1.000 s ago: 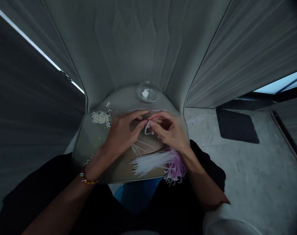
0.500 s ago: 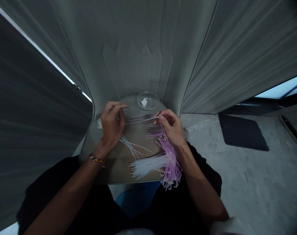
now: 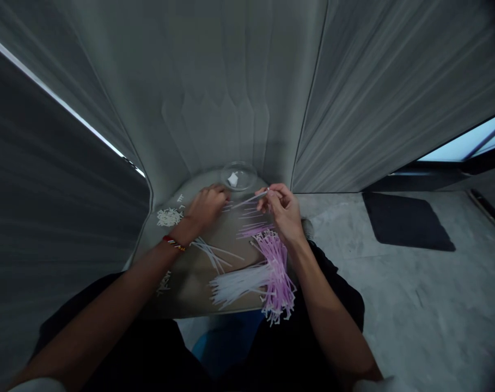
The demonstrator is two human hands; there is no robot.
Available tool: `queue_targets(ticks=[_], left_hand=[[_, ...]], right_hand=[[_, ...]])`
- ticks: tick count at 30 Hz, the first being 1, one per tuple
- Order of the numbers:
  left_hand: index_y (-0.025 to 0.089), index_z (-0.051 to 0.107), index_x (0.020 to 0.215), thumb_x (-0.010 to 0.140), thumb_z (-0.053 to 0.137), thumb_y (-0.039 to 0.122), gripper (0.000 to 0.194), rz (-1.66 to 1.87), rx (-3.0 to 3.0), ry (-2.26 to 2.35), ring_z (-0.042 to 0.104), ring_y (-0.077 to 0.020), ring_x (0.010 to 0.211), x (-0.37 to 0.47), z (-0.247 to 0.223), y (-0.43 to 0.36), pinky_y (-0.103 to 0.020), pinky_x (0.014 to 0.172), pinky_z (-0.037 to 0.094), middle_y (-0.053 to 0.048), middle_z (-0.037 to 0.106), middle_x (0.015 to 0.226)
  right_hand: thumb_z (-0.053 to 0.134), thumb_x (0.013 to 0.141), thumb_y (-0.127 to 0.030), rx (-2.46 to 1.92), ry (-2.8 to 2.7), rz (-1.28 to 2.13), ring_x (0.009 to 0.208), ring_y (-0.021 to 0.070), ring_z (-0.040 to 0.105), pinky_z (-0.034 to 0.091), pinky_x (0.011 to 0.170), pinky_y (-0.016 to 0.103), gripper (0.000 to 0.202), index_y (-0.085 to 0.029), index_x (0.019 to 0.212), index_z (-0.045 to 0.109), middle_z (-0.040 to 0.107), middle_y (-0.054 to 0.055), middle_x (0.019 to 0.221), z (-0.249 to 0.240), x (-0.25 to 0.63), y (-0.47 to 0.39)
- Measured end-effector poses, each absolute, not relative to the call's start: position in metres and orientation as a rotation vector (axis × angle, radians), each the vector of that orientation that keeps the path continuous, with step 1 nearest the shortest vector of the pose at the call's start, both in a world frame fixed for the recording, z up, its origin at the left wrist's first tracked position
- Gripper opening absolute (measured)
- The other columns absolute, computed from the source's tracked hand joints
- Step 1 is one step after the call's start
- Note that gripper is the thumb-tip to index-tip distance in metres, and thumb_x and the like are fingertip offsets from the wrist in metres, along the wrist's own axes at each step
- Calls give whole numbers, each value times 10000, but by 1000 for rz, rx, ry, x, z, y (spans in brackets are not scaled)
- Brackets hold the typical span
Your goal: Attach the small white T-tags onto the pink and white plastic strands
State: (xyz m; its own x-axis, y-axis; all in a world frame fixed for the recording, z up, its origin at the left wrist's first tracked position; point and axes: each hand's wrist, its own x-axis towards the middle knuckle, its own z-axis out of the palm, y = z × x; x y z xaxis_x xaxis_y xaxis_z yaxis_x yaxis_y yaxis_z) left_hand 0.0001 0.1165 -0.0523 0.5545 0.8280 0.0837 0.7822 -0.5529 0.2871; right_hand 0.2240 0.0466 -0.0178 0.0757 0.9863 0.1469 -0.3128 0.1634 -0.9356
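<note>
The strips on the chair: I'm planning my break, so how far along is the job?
Partway, it seems. The heap of small white pieces looks like finished work. The right hand holds a thin strip; the left hand is blurred. The white bundle and purple bundle look left to do, though their status is unclear.

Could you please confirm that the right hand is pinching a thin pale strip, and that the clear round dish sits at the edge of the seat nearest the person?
Not quite: the head view shows the clear round dish at the far end of the seat, by the backrest. The right hand is indeed pinching a thin pale strip.
</note>
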Motion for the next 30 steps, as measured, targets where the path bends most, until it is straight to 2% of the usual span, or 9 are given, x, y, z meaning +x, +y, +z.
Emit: queue_targets(ticks=[5, 13, 17, 20, 26, 30], left_hand=[[164, 683, 986, 966, 523, 215, 169, 268, 2643, 1339, 602, -281, 1031, -4, -50, 112, -405, 924, 450, -133, 661, 1060], [195, 701, 982, 982, 513, 279, 206, 352, 2581, 1325, 626, -253, 1015, -14, -55, 115, -363, 912, 485, -98, 685, 1020], [209, 705, 1026, 1000, 430, 217, 277, 397, 2545, 1301, 646, -206, 982, -29, -48, 114, -318, 902, 495, -68, 703, 1036], [207, 701, 1053, 1015, 384, 210, 319, 449, 2522, 1329, 644, -205, 1003, -43, -39, 105, -322, 909, 491, -67, 705, 1056], [232, 733, 1037, 1013, 493, 297, 250, 420, 2582, 1320, 606, -234, 1059, -44, -36, 85, -359, 908, 483, -61, 677, 1114], [221, 743, 998, 984, 565, 296, 193, 345, 2654, 1330, 587, -265, 1040, -32, -41, 80, -397, 895, 474, -79, 668, 1091]], right_hand=[[667, 912, -440, -871, -951, 1182, 610, 100, 625, 452, 572, 245, 241, -232, 939, 550, 736, 3, 944, -19, 227, 49], [672, 905, -453, -902, -923, 1161, 639, 105, 621, 462, 611, 243, 258, -226, 949, 559, 733, 0, 904, -21, 234, 51], [690, 904, -427, -865, -865, 1158, 644, 103, 619, 449, 601, 236, 244, -223, 956, 567, 734, 3, 896, -22, 238, 52], [706, 893, -429, -871, -846, 1158, 640, 102, 612, 442, 595, 236, 256, -220, 952, 571, 731, 7, 894, -21, 241, 53], [722, 869, -437, -911, -832, 1131, 623, 105, 593, 447, 604, 247, 272, -222, 922, 563, 712, -4, 854, -19, 245, 53], [706, 884, -440, -926, -850, 1117, 635, 106, 591, 451, 612, 248, 260, -223, 929, 568, 710, 0, 871, -22, 247, 53]])
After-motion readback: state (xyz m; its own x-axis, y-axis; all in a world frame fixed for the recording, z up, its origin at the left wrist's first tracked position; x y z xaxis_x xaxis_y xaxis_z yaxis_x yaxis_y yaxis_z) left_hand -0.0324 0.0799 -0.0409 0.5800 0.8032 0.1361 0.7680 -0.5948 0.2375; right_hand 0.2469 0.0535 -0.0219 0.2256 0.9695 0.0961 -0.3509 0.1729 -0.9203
